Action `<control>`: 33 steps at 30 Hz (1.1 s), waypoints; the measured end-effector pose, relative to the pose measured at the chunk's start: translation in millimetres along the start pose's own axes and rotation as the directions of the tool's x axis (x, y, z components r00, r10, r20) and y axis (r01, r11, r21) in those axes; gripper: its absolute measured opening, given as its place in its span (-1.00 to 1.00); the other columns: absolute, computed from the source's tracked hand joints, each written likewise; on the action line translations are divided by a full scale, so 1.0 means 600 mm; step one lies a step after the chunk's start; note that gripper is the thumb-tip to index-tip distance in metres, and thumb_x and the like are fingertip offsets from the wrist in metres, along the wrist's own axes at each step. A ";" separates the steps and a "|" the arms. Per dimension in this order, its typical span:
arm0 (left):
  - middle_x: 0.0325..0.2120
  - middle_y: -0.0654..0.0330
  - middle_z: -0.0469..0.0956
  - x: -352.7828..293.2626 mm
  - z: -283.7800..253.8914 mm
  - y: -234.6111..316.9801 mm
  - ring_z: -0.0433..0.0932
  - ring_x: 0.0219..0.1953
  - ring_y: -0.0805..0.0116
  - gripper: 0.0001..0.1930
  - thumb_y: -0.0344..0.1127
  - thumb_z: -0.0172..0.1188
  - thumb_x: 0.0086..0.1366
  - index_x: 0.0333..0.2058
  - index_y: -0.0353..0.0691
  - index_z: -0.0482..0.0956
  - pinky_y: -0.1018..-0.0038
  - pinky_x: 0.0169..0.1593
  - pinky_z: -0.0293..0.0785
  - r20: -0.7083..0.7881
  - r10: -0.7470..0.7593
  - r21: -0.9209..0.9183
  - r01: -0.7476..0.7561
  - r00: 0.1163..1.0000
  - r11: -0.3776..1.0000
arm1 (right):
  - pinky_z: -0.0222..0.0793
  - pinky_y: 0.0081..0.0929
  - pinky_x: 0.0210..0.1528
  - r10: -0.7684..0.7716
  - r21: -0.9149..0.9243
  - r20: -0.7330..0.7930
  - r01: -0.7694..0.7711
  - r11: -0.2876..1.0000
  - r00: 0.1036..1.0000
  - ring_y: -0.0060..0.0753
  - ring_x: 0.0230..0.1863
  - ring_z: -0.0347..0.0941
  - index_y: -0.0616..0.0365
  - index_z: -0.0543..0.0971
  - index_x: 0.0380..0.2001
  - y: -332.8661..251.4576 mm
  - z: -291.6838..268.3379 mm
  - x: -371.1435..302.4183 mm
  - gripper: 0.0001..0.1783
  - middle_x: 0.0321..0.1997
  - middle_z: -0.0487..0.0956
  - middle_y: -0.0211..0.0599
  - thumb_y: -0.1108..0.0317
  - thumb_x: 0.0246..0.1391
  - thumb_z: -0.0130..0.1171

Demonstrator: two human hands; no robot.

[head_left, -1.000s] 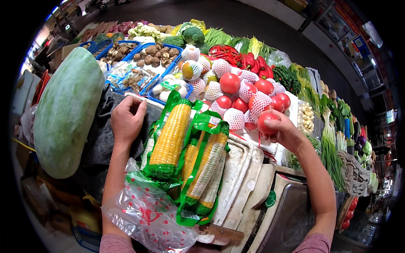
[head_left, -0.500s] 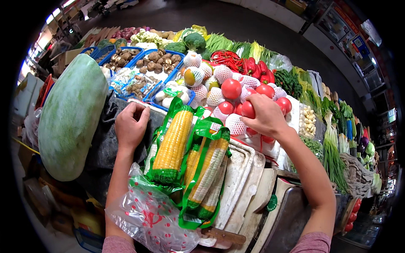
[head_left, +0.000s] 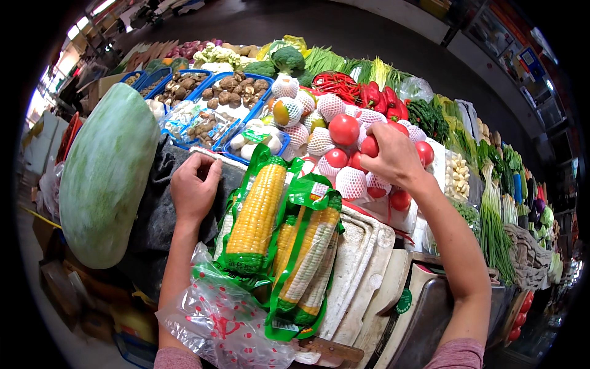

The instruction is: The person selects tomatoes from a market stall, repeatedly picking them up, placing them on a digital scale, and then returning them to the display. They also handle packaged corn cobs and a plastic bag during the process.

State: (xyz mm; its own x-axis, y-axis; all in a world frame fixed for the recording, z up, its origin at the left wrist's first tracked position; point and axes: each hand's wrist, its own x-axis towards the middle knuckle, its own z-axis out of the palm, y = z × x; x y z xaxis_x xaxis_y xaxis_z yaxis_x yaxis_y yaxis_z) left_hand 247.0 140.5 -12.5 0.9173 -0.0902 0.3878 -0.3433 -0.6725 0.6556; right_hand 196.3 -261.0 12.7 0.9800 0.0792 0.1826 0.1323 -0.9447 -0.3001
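The right hand is curled over a red tomato on the tomato pile, fingers pinching it; the pile lies at 10 o'clock of the wrist. The left hand, loosely curled, rests on dark cloth, well apart at 9 o'clock.

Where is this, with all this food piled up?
Most likely a market vegetable stall. Tomatoes, wrapped corn cobs and blue trays of mushrooms are piled out in heaps, and the right hand picks among the tomatoes.

Right hand on a red tomato, left hand beside packaged corn.
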 end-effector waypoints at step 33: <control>-0.50 0.16 0.66 0.002 0.001 0.002 0.63 -0.51 0.40 -0.83 -0.31 0.40 0.31 -0.36 -0.28 0.67 0.45 -0.36 0.50 0.006 0.020 -0.025 -0.020 1.000 0.999 | 0.58 -0.14 0.01 0.131 0.169 0.535 -0.258 0.951 0.835 -0.03 -0.08 0.70 0.26 0.73 -0.14 0.030 0.100 0.087 -0.68 -0.15 0.74 0.03 0.48 -0.04 0.29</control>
State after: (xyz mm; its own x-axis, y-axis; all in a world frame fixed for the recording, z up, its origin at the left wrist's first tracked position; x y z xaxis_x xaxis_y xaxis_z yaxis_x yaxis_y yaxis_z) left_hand 247.9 138.8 -11.5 0.9115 -0.1085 0.3967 -0.3666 -0.6517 0.6640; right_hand 258.6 -254.9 -39.3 0.9150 0.1125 -0.3874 -0.1014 -0.8654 -0.4907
